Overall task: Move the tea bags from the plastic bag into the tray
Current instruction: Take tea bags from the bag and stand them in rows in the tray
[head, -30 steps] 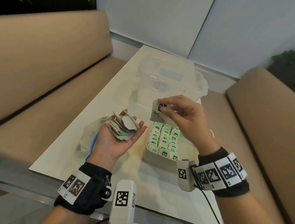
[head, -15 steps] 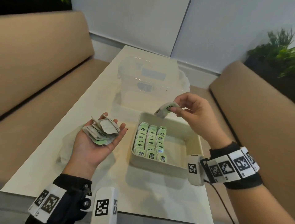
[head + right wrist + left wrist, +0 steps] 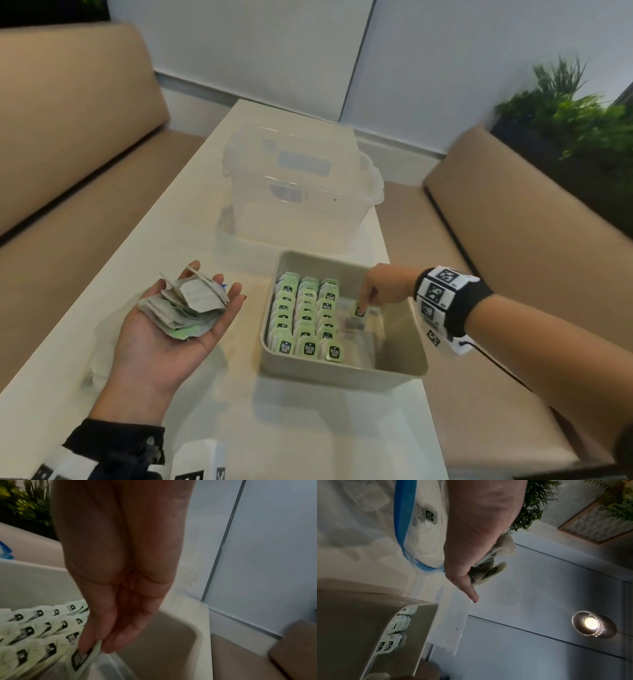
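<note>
A beige tray [image 3: 342, 371] stands on the white table, holding three rows of green-tagged tea bags [image 3: 306, 317] along its left side. My right hand [image 3: 368, 303] reaches down inside the tray, right of the rows, and pinches one tea bag [image 3: 359, 310] by its tag; in the right wrist view this tea bag [image 3: 84, 657] hangs from my fingertips [image 3: 85, 642]. My left hand [image 3: 178, 329] lies palm up left of the tray, its fingers straight, carrying a loose pile of tea bags [image 3: 188, 305]. The clear plastic bag [image 3: 419, 536] with a blue zip strip lies under that hand, one tea bag showing inside.
A clear lidded plastic box [image 3: 301, 185] stands just behind the tray. Beige sofas [image 3: 75, 144] flank the table on both sides. A green plant [image 3: 575, 109] sits behind the right sofa. The table's front edge is near my wrists.
My right hand has dropped from above the tray's far rim down into the tray with the tea bag. The left hand keeps its pile, palm up, in much the same place.
</note>
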The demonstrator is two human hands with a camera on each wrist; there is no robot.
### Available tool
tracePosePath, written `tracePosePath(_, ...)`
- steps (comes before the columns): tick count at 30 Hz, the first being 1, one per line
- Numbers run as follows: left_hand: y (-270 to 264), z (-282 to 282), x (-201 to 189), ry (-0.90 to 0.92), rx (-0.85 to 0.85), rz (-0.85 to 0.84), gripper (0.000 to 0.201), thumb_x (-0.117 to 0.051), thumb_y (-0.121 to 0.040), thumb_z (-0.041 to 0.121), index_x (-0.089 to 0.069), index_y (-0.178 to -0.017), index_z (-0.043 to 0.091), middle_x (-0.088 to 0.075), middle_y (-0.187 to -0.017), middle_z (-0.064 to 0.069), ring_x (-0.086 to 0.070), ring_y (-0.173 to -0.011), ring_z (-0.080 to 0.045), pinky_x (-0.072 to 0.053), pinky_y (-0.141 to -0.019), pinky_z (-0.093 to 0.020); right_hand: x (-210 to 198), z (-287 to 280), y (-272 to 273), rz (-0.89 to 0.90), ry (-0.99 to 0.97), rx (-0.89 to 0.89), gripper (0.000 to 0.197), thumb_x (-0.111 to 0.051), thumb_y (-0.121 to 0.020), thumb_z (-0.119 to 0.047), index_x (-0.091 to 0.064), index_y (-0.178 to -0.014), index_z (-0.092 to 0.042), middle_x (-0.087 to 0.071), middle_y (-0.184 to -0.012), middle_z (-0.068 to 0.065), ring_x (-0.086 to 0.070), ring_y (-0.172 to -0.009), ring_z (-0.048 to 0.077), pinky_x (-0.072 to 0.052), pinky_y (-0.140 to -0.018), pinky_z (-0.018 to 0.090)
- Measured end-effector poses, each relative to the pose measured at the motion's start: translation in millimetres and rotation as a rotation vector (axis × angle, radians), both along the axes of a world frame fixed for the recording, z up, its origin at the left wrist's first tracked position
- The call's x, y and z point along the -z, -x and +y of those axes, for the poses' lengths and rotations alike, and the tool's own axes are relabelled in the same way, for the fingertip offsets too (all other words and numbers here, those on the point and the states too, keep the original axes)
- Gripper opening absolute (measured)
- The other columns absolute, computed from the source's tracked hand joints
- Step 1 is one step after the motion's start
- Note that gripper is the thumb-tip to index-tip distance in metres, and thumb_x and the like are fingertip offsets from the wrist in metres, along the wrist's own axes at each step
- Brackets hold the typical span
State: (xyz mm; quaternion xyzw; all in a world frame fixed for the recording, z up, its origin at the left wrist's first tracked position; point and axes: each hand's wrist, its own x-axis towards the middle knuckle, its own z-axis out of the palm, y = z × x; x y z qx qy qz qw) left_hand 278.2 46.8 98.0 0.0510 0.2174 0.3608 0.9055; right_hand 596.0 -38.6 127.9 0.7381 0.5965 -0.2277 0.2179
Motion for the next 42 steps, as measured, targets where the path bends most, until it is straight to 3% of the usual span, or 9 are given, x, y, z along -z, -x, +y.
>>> tracePosePath(3, -1, 2, 4, 0.038, -0.027, -0.011, 0.041, -0.04, -0.097, 0.033, -0.076, -0.085, 0.016, -0.067, -0.116, -0.01, -0.067, -0.095, -0.041, -0.058, -0.061, -0.049, 10, 14, -5, -0.047, 0.078, -0.017, 0.038, -0.047, -0.089, -0.005, -0.066, -0.118, -0.023, -0.068, -0.113, 0.001, -0.06, -0.094, 0.019, -0.048, -0.091, 0.028)
tracePosePath(15, -7, 0, 7, 0.044, 0.006, -0.018, 0.045, -0.039, -0.098, 0.035, -0.077, -0.084, 0.014, -0.069, -0.109, -0.013, -0.067, -0.093, -0.042, -0.057, -0.063, -0.054, 28, 34, -11, -0.104, 0.103, -0.035, 0.047, -0.042, -0.088, 0.002, -0.059, -0.127, -0.019, -0.063, -0.122, 0.004, -0.056, -0.096, 0.021, -0.046, -0.096, 0.033)
tracePosePath(19, -10, -4, -3, 0.014, 0.066, -0.045, 0.026, -0.063, -0.07, 0.027, -0.077, -0.088, 0.014, -0.069, -0.112, -0.014, -0.066, -0.096, -0.044, -0.056, -0.068, -0.057, 27, 32, -11, -0.097, 0.08, -0.022, 0.046, -0.042, -0.088, 0.0, -0.059, -0.126, -0.018, -0.062, -0.124, 0.005, -0.057, -0.11, 0.025, -0.044, -0.101, 0.036)
tracePosePath(21, -12, -6, -5, 0.002, 0.09, -0.08, 0.046, -0.072, -0.048, 0.021, -0.077, -0.093, 0.014, -0.067, -0.116, -0.017, -0.064, -0.098, -0.047, -0.055, -0.068, -0.06, 22, 30, -7, -0.104, 0.078, -0.021, 0.049, -0.041, -0.086, 0.002, -0.058, -0.128, -0.016, -0.061, -0.126, 0.007, -0.056, -0.114, 0.026, -0.043, -0.102, 0.037)
tracePosePath(26, -20, -11, -2, 0.021, 0.143, -0.122, 0.053, -0.076, -0.045, 0.018, -0.075, -0.098, 0.013, -0.062, -0.125, -0.02, -0.061, -0.104, -0.049, -0.052, -0.073, -0.064, -12, 28, 19, -0.142, -0.103, -0.069, 0.041, -0.044, -0.09, -0.004, -0.056, -0.129, -0.01, -0.058, -0.128, 0.008, -0.053, -0.118, 0.024, -0.041, -0.103, 0.032)
tracePosePath(29, -26, -12, -1, 0.05, 0.173, -0.103, 0.027, -0.06, -0.078, 0.029, -0.074, -0.095, 0.014, -0.063, -0.123, -0.018, -0.061, -0.106, -0.046, -0.045, -0.082, -0.066, -45, 30, 56, 0.193, -0.436, -0.098, 0.023, -0.055, -0.091, -0.015, -0.065, -0.112, -0.014, -0.067, -0.11, -0.001, -0.063, -0.098, 0.012, -0.047, -0.09, 0.02)
tracePosePath(33, -35, -14, 7, 0.078, 0.182, -0.162, 0.037, -0.043, -0.093, 0.038, -0.071, -0.098, 0.015, -0.07, -0.105, -0.015, -0.057, -0.115, -0.04, -0.044, -0.085, -0.065, -71, 26, 113, 0.509, -0.601, -0.17, 0.015, -0.067, -0.085, -0.02, -0.065, -0.099, -0.016, -0.067, -0.09, -0.006, -0.065, -0.078, 0.004, -0.047, -0.066, 0.007)
tracePosePath(39, -42, -19, 7, 0.01, 0.194, -0.114, 0.024, -0.051, -0.083, 0.035, -0.065, -0.093, 0.017, -0.067, -0.093, -0.006, -0.066, -0.082, -0.022, -0.053, -0.079, -0.04, -67, 16, 152, 0.372, -0.649, -0.246, 0.041, -0.08, -0.066, -0.041, -0.053, -0.088, -0.019, -0.06, -0.077, -0.006, -0.057, -0.067, 0.011, -0.046, -0.06, 0.02)
tracePosePath(42, -44, -20, 8, 0.013, 0.145, -0.11, 0.027, -0.044, -0.091, 0.036, -0.063, -0.09, 0.017, -0.067, -0.087, -0.006, -0.066, -0.075, -0.021, -0.057, -0.066, -0.033, -60, 12, 158, 0.279, -0.705, -0.245, 0.023, -0.075, -0.07, -0.029, -0.056, -0.076, -0.018, -0.049, -0.063, -0.011, -0.051, -0.06, 0.013, -0.048, -0.062, 0.031)
